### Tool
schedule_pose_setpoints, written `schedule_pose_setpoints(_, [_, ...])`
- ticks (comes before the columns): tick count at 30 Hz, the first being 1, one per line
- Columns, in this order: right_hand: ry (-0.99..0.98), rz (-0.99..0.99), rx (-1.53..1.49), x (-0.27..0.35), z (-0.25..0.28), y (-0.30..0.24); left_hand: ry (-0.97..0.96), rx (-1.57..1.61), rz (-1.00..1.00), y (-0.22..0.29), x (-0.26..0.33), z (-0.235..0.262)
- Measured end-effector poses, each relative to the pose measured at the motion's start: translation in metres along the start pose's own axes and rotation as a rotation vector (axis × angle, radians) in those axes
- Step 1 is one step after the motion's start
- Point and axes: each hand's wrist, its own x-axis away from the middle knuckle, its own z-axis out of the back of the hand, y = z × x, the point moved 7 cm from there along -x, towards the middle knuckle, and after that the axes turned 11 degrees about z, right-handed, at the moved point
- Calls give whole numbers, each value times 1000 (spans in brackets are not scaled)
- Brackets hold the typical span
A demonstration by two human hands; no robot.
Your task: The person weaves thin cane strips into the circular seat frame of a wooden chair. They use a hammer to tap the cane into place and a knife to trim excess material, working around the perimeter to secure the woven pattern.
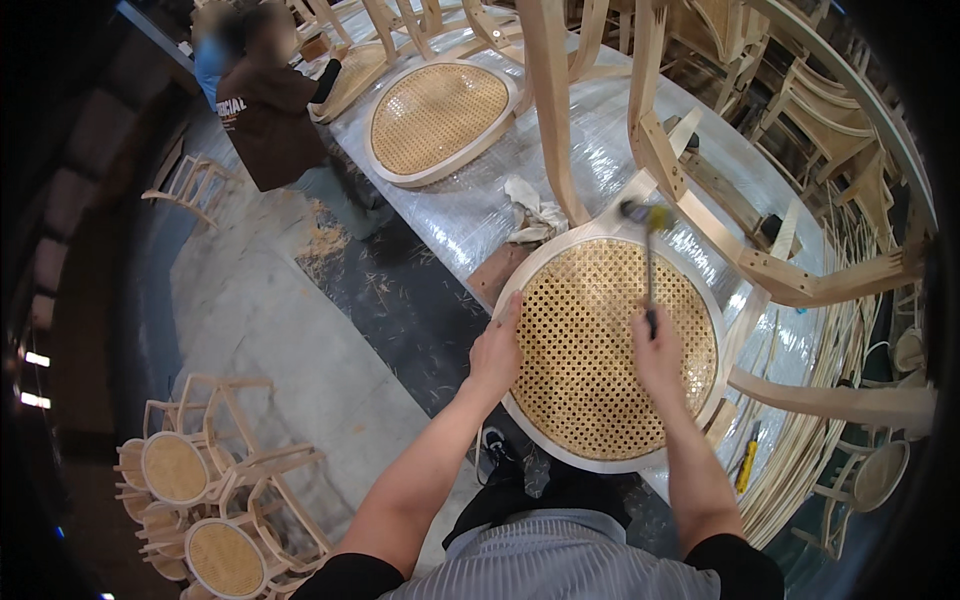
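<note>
The person's right hand (655, 352) is closed around the lower end of a hammer (648, 262), its thin dark handle rising straight up across the woven cane and its yellowish head — blurred — sitting at the far rim of the round chair seat (600, 350). The seat lies tilted on the work table (470, 205), its pale wooden frame ringing an open-weave cane panel; the near edge hangs out past the table's edge toward the person's body. The left hand (497, 350) is laid against the left rim of that frame, fingers spread along the wood and the thumb side toward the cane (whether the fingers curl under the rim cannot be told).

The table is wrapped in clear plastic film. Just beyond the seat, a crumpled white rag (533, 212) lies on the film beside an upright bent-wood chair leg (553, 110). Farther up the table a second cane seat (437, 120) lies flat, well apart from the first. At the table's far left another person in a dark brown top (268, 115) leans over a third seat.

On the floor at lower left, finished chairs (200, 500) are stacked on their sides. To the right, bundles of thin cane strips (810, 440) hang off the table edge, with a yellow-handled tool (746, 465) near them.
</note>
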Motion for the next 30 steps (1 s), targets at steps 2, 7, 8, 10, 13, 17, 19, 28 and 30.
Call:
schedule_pose_setpoints(2, [-62,-23,-43,28,-29,0,-4,14,-61,6,-6,0])
schedule_pose_setpoints(7, [-15,8,-99,45,-67,-19,-84,-40,-36,2,-10,1])
schedule_pose_setpoints(8, [13,64,-56,45,-70,-31,-79,-48,-30,-2,-10,2])
schedule_pose_setpoints(10, [97,97,0,48,-71,-48,-95,-67,-19,-7,-10,3])
schedule_pose_setpoints(13, [6,43,201,39,-74,-43,-146,-90,-13,-1,-11,1])
schedule_pose_setpoints(17, [-48,51,211,32,-69,-58,-127,-86,-24,-8,-10,6])
schedule_pose_setpoints(19, [92,144,108,41,-67,-78,-112,-76,-25,-15,-9,9])
schedule_pose_setpoints(28, [-158,-84,371,36,-84,-27,-158,-65,-50,-4,-11,10])
schedule_pose_setpoints(30, [-165,-102,361,35,-82,-25,-176,-64,-63,-1,-12,12])
